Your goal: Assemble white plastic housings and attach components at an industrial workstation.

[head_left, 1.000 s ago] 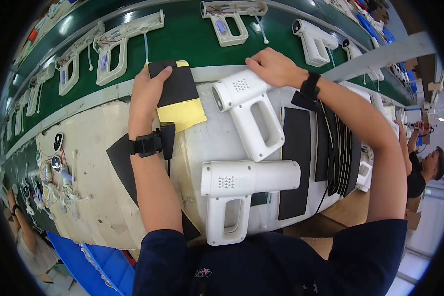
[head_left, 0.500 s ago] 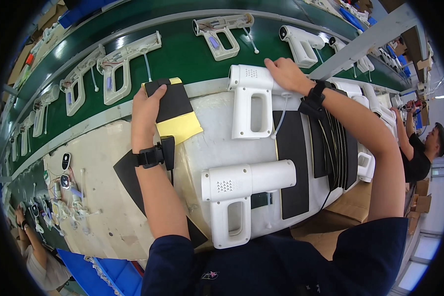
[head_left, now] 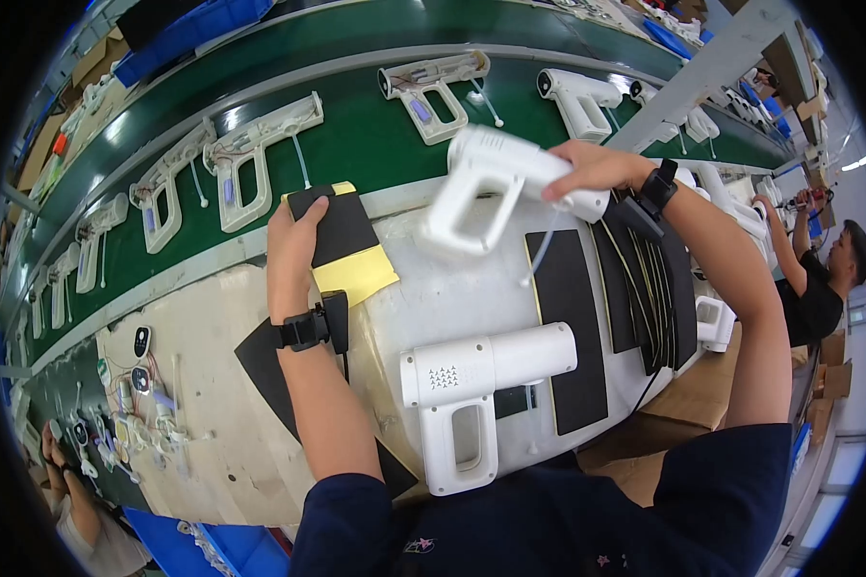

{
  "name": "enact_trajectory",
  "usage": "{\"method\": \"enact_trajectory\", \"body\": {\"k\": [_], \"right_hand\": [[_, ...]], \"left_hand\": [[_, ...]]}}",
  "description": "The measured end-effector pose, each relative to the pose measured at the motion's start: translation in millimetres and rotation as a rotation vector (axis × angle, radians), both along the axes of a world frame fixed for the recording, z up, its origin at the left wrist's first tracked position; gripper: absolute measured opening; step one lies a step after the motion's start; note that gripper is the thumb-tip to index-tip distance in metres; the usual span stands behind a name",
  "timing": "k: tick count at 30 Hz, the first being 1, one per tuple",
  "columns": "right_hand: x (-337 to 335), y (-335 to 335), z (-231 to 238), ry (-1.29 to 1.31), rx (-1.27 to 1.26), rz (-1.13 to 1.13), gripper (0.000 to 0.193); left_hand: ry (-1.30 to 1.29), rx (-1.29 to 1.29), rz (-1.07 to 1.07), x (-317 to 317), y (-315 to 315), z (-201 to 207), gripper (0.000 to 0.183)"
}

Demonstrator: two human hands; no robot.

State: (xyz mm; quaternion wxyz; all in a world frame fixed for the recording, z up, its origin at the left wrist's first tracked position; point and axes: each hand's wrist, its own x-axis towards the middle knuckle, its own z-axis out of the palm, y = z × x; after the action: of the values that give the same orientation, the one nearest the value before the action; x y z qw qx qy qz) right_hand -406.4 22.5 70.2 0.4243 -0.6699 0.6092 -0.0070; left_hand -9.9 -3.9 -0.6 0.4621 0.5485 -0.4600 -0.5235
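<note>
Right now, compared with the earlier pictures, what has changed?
The right hand has swung the white gun clockwise: its handle, first slanting down-right, now slants down-left. Nothing was let go. The left hand still holds the black pad; the nearer white gun still lies on the table.

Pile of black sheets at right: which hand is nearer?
Right. The right hand, gripping a white housing, is just beyond the pile; the left hand, holding a black piece, is well left of it.

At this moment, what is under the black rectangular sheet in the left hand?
A yellow, paper-like layer shows past the near and far edges of the black sheet. What lies beneath its middle is covered and cannot be seen.
</note>
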Motion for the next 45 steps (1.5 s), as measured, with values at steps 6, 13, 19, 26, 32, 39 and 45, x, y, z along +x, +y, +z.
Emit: {"method": "enact_trajectory", "body": {"k": [6,13,19,26,32,39,45], "right_hand": [[-5.6,-55.9,-8.6,-0.293,-0.329,-0.759,0.064],[-43.6,-160.6,-79.6,-0.285,-0.532,-1.134,0.088],[-47.0,-193.9,-94.8,0.069,-0.523,-1.261,0.092],[-26.1,-175.3,-100.3,-0.726,-0.191,-1.040,0.062],[-10.0,-162.7,-106.0,-0.788,-0.238,-0.974,0.056],[-41.8,-145.9,-106.3,-0.633,-0.357,-0.939,0.073],[-34.4,-101.3,-75.4,0.191,-0.687,-0.766,0.074]], "left_hand": [[-0.095,0.007,0.015,0.7,0.8,-1.2,0.029],[-0.008,0.009,-0.024,-0.4,2.3,0.6,0.030],[-0.052,0.043,0.010,-3.4,7.5,8.6,0.030],[-0.004,0.043,0.002,-2.9,5.5,8.7,0.029],[0.018,0.035,-0.006,-3.4,0.4,7.9,0.029],[-0.026,0.036,0.001,-3.1,13.2,11.0,0.034],[-0.314,-0.113,-0.029,0.1,-2.2,-2.8,0.065]]}}
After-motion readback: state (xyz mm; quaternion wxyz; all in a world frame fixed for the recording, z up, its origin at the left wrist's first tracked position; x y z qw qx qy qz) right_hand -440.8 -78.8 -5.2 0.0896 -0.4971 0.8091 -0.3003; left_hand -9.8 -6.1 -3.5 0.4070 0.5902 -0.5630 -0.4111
